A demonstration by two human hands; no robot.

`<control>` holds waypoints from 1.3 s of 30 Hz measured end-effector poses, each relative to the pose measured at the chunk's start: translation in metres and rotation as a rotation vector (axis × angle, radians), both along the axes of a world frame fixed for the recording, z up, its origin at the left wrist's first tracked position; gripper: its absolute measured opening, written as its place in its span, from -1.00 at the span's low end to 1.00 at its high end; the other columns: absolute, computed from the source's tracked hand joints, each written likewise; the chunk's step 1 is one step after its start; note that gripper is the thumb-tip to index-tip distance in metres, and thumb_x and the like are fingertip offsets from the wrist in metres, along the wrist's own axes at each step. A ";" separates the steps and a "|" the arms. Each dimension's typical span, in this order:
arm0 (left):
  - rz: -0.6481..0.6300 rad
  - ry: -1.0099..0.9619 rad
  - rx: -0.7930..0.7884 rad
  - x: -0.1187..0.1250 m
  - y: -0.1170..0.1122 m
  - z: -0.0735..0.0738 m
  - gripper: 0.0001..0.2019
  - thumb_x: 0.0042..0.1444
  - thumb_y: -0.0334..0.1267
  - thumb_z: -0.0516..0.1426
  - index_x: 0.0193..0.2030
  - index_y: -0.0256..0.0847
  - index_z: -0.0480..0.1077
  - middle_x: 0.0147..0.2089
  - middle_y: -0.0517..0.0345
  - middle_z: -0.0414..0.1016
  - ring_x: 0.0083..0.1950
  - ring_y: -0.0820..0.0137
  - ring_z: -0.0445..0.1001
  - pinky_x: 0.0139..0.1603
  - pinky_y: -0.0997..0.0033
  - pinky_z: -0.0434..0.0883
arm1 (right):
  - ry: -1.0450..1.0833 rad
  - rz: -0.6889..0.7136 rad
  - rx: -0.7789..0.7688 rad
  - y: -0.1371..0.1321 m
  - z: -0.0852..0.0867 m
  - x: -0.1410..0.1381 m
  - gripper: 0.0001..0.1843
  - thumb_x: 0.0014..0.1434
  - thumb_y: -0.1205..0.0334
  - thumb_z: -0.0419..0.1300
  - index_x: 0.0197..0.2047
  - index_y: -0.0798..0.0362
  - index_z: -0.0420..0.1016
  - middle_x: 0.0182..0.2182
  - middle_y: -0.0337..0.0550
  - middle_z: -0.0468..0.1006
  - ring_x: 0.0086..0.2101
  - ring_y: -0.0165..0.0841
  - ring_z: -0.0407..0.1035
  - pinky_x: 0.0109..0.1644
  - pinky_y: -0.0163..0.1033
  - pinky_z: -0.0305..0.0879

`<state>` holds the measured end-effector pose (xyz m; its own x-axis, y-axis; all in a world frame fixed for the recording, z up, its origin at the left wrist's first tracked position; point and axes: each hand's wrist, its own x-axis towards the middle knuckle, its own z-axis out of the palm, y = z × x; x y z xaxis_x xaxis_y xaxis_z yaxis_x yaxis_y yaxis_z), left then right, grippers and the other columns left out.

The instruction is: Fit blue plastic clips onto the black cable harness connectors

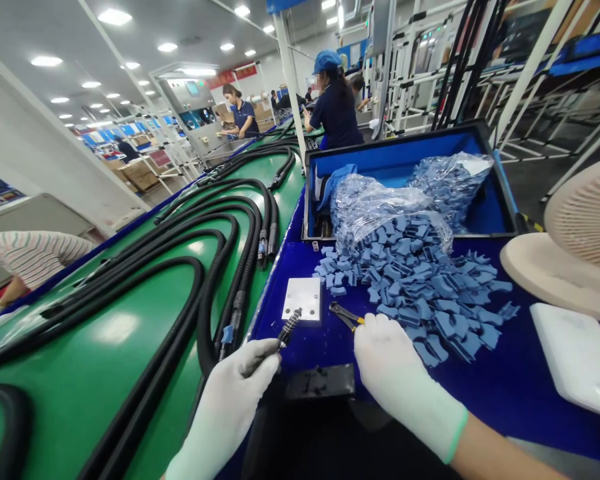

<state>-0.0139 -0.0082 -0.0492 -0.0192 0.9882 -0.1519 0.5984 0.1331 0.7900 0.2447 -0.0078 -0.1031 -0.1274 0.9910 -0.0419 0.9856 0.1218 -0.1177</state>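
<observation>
My left hand point(240, 377), in a white glove, is closed around a dark cylindrical part with a coil spring point(291, 325) at its tip. The spring end points up and away, near the lower edge of a white block point(303, 300). In my gloved right hand point(393, 357) are pliers point(347, 315) with dark jaws and yellow handles. Their jaws lie just above the blue tabletop, pointing left toward the white block. A black fixture point(321, 382) sits between my hands, nearer to me. Right of the pliers spreads a heap of blue plastic clips point(420, 280).
Black hoses point(200, 267) lie along the green conveyor point(115, 333) at left. A blue bin point(400, 167) with clear bags of clips stands behind the heap. A fan point(570, 273) and white slab point(575, 357) are at right. Co-workers point(335, 110) stand farther along; a striped sleeve point(40, 250) shows left.
</observation>
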 end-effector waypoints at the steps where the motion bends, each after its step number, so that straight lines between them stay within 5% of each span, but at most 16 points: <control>1: 0.013 -0.045 -0.048 0.006 0.002 0.006 -0.65 0.09 0.01 0.28 -0.03 -0.04 0.64 -0.03 0.10 0.70 0.04 0.05 0.64 0.16 0.09 0.54 | 0.019 0.000 0.016 0.001 -0.005 0.000 -0.90 0.06 0.50 0.22 -0.34 0.14 0.48 -0.29 0.17 0.48 -0.20 0.00 0.40 -0.17 -0.02 0.22; 4: 0.035 -0.138 -0.127 0.019 0.008 0.024 -0.59 0.10 -0.03 0.29 0.04 -0.17 0.61 -0.03 0.05 0.70 0.04 0.11 0.64 0.14 0.20 0.54 | 0.288 -0.080 0.025 0.001 -0.002 0.008 -0.91 0.09 0.42 0.20 -0.37 0.07 0.36 -0.37 -0.04 0.45 -0.33 -0.20 0.38 -0.30 -0.17 0.17; 7: 0.029 -0.159 -0.113 0.023 0.011 0.036 -0.56 0.15 -0.05 0.28 0.11 -0.22 0.58 -0.01 0.05 0.70 0.07 0.15 0.63 0.07 0.31 0.55 | 0.641 -0.077 -0.027 -0.004 0.019 0.015 -0.88 0.16 0.43 0.10 -0.37 0.03 0.31 -0.43 -0.18 0.45 -0.41 -0.31 0.37 -0.35 -0.23 0.21; 12: -0.008 -0.158 -0.046 0.024 0.013 0.035 -0.60 0.17 -0.03 0.29 0.08 -0.14 0.60 0.05 0.11 0.68 0.06 0.17 0.64 0.11 0.33 0.53 | 0.990 0.323 -0.023 -0.017 0.047 0.001 -0.45 0.02 0.62 0.01 0.02 0.01 0.47 0.00 -0.11 0.58 0.03 -0.22 0.47 0.18 -0.14 0.40; 15: -0.013 -0.163 -0.003 0.027 0.012 0.030 -0.62 0.13 -0.04 0.31 0.04 -0.14 0.63 0.04 0.11 0.69 0.08 0.15 0.63 0.16 0.29 0.52 | 0.915 0.402 0.042 -0.020 0.046 -0.010 -0.31 0.04 0.60 0.02 0.24 0.06 0.38 0.14 0.02 0.51 0.21 -0.14 0.35 0.39 0.00 0.25; 21: -0.039 -0.136 0.041 0.026 0.011 0.027 -0.66 0.16 -0.02 0.31 0.03 -0.07 0.63 0.06 0.17 0.67 0.08 0.20 0.62 0.16 0.31 0.51 | 0.792 0.369 0.067 -0.020 0.034 -0.017 -0.29 0.10 0.57 0.00 0.34 0.16 0.27 0.09 0.14 0.51 0.23 -0.06 0.33 0.41 0.11 0.25; 29: -0.088 -0.105 0.083 0.028 0.011 0.025 -0.74 0.20 -0.07 0.29 -0.01 -0.04 0.64 0.02 0.22 0.67 0.04 0.25 0.62 0.09 0.38 0.51 | 0.966 0.351 0.094 -0.021 0.033 -0.018 -0.40 0.12 0.57 0.01 0.21 -0.01 0.32 0.01 0.01 0.52 0.14 -0.09 0.39 0.29 0.14 0.39; 35: -0.185 -0.044 -0.023 0.022 0.025 0.034 -0.62 0.26 0.01 0.23 0.13 -0.08 0.58 0.11 0.13 0.64 0.14 0.17 0.58 0.23 0.26 0.46 | 0.951 0.228 0.042 -0.018 0.034 -0.019 -0.72 0.10 0.60 0.01 -0.28 0.04 0.37 -0.32 -0.10 0.50 -0.32 -0.22 0.39 -0.17 -0.02 0.48; 39: -0.372 -0.028 -0.014 0.025 0.048 0.045 -0.54 0.35 0.08 0.11 0.28 -0.01 0.48 0.27 0.17 0.54 0.25 0.14 0.50 0.32 0.20 0.37 | 0.848 0.220 0.116 -0.012 0.034 -0.025 -0.73 0.12 0.60 0.02 -0.27 0.05 0.39 -0.26 -0.10 0.55 -0.26 -0.25 0.44 -0.08 -0.11 0.47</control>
<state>0.0114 0.0399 -0.0038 0.3454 0.9246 -0.1604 0.5860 -0.0790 0.8065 0.2196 -0.0201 -0.0694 -0.2588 0.9324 0.2525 0.5250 0.3552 -0.7735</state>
